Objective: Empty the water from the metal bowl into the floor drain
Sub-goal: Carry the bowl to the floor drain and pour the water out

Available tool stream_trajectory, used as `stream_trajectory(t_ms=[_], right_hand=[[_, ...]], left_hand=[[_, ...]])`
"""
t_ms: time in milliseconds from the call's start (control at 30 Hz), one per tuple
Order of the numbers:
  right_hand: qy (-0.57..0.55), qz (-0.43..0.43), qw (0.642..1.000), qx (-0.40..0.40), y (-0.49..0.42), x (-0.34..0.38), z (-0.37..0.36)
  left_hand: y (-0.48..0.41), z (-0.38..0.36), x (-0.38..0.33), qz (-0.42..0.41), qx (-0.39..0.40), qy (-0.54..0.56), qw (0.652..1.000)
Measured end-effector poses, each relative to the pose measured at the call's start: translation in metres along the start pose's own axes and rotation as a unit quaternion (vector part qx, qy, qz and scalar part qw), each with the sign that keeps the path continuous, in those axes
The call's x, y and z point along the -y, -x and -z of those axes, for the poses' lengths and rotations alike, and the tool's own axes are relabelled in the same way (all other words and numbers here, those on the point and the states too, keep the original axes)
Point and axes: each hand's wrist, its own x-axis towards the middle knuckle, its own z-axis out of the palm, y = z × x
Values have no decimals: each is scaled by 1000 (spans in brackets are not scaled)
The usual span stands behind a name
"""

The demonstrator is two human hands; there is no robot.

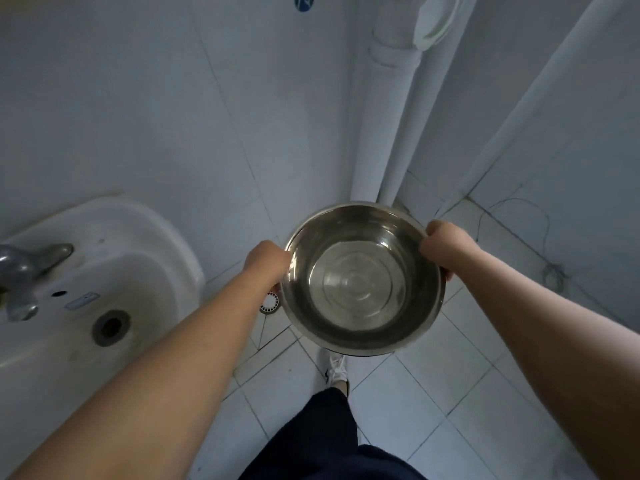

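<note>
I hold a round metal bowl in the air over the tiled floor, roughly level, with clear water in its bottom. My left hand grips its left rim, and my right hand grips its right rim, fingers curled under the edge. A round white floor drain shows on the floor just left of the bowl, partly hidden by my left wrist and the bowl.
A white washbasin with a grey tap stands at the left. White pipes run down the corner behind the bowl. A thin wire lies on the floor at right. My leg and white shoe are below the bowl.
</note>
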Motion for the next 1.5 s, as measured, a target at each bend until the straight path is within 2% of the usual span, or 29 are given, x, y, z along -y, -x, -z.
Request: stream_trajectory(t_ms=[167,400,567,767,900,1067,1200,1333,1500], right_hand=[[3,3,1000,-6,-60,18,5],[41,72,997,9,-136,58,21],[73,134,987,44,-189,92,28],[135,235,958,94,-232,136,23],[168,296,933,121,-249,161,22],[234,354,894,145,-258,181,5],[249,373,881,151,-257,184,-18],[277,382,867,158,-262,181,-48],[299,396,851,171,-272,173,-96]], left_hand=[[-47,-2,-25,18,-11,9,1000],[-86,12,-52,59,-47,60,995],[-97,18,-61,162,-84,152,971],[-96,4,-53,264,-150,261,916],[-86,-13,-48,293,-173,274,900],[-75,-37,-36,338,-195,333,858],[-70,-46,-21,344,-190,343,853],[-73,-61,-1,345,-228,313,855],[-82,-92,26,363,-236,302,849]])
